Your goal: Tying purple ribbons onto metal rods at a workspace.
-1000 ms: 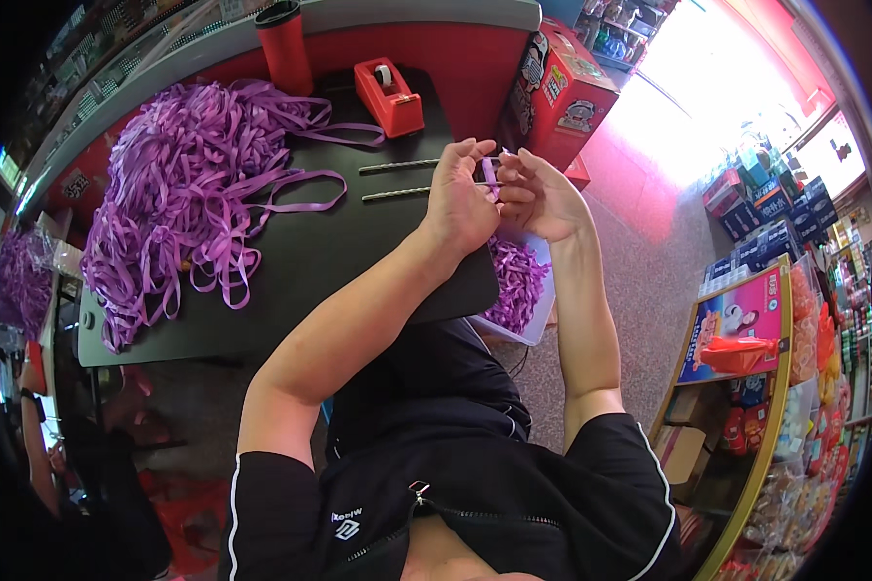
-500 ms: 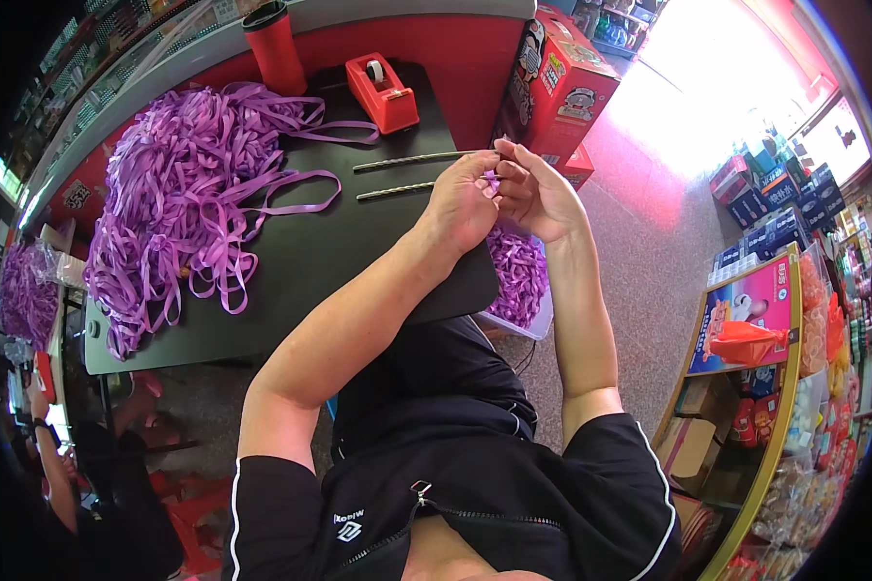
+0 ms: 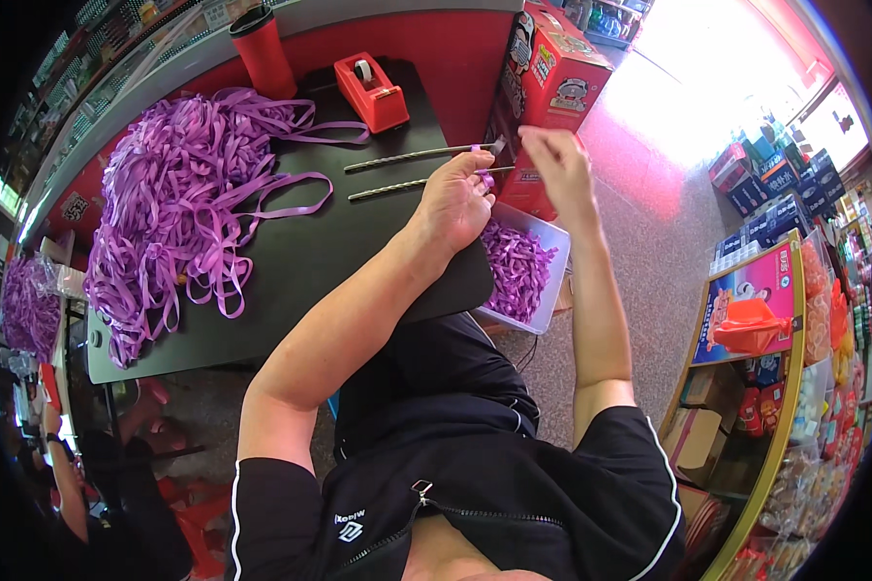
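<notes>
My left hand [image 3: 452, 201] is closed at the table's right edge, its fingers pinching purple ribbon [image 3: 485, 178] beside two thin twisted metal rods. The upper rod [image 3: 397, 158] and the lower rod [image 3: 388, 190] point right, past the edge of the dark table [image 3: 358, 242]. A bit of purple ribbon shows at the fingertips near the upper rod, with a small pale piece by its end. To the right, apart from the rods, my right hand [image 3: 560, 172] is raised with bent fingers. Motion smears it, and whether it holds anything is unclear.
A large heap of purple ribbon [image 3: 179, 194] covers the table's left side. Behind it stand a red tumbler [image 3: 264, 60] and a red tape dispenser [image 3: 372, 97]. Below my hands, a pale bin [image 3: 549, 290] holds short purple pieces. Red cartons [image 3: 564, 82] stand beyond the table.
My right hand has parted from my left and moved right. My left hand stays by the rods, gripping the ribbon. More of the bin now shows.
</notes>
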Tool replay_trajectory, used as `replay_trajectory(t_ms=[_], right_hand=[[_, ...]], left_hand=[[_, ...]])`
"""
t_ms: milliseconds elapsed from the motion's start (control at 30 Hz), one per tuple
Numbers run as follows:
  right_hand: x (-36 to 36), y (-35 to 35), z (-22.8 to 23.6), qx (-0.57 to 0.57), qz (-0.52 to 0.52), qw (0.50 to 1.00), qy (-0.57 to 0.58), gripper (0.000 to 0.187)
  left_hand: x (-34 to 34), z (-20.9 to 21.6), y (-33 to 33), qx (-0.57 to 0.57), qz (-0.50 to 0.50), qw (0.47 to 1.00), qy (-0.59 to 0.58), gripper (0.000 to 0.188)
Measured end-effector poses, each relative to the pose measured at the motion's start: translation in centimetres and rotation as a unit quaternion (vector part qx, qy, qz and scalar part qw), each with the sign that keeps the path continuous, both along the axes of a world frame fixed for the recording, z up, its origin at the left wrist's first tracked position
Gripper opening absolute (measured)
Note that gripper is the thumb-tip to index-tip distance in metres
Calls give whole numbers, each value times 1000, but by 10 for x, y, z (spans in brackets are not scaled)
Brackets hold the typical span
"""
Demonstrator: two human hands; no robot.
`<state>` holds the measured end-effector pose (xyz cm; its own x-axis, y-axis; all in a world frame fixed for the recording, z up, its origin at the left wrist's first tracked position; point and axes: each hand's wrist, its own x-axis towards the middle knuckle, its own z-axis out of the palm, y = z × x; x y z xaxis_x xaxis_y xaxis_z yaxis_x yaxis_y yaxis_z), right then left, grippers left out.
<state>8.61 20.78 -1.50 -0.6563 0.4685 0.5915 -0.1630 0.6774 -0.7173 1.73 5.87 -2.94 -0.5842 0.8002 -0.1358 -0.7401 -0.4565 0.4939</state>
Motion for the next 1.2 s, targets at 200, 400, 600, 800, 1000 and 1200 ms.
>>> replay_trajectory(t_ms=[200, 400, 600, 800, 1000, 1200], right_hand=[[-24, 10, 61, -16, 276, 951, -137, 33], [-35, 15, 90, 90, 333, 863, -370, 27], [-35, 19, 84, 72, 344, 860, -369, 20], [-40, 31, 64, -14, 261, 899, -351, 19], [-57, 26, 16, -103, 260, 894, -349, 19], [-70, 26, -4, -124, 212, 905, -349, 21]], left_hand=[[-1, 2, -8, 18, -18, 999, 29, 75], [4, 9, -8, -11, -11, 1000, 16, 88], [4, 8, -7, -16, 0, 1000, 10, 76], [1, 6, -6, 9, 27, 1000, -11, 53], [0, 4, -9, 32, 27, 998, -54, 43], [-1, 6, -11, 44, 23, 998, -50, 41]])
